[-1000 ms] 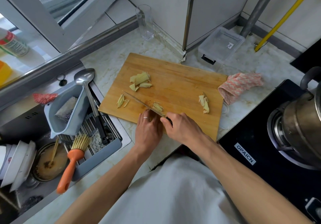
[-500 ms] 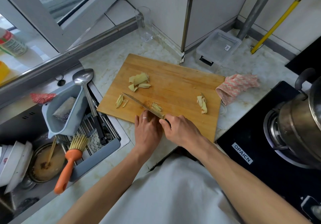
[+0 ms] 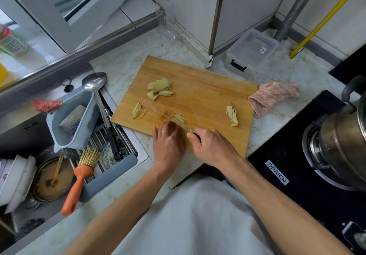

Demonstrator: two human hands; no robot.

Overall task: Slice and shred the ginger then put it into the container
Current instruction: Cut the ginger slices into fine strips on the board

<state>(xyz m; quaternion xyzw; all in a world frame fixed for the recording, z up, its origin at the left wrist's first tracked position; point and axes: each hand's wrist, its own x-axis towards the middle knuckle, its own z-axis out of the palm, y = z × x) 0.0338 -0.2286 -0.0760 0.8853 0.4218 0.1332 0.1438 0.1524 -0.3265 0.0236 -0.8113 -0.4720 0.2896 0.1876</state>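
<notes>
The pale bench carries a wooden cutting board, and behind its far right corner stands a clear plastic container with nothing seen inside. The right hand is closed around the dark handle of a knife, whose thin blade lies across the board toward the left. The left hand rests with fingers curled down at the blade; what it presses is hidden. The ginger lies on the board in 4 groups: slices, shreds, more shreds just beside the blade, pieces at right.

bare forearms, ringed left hand, white top
</notes>
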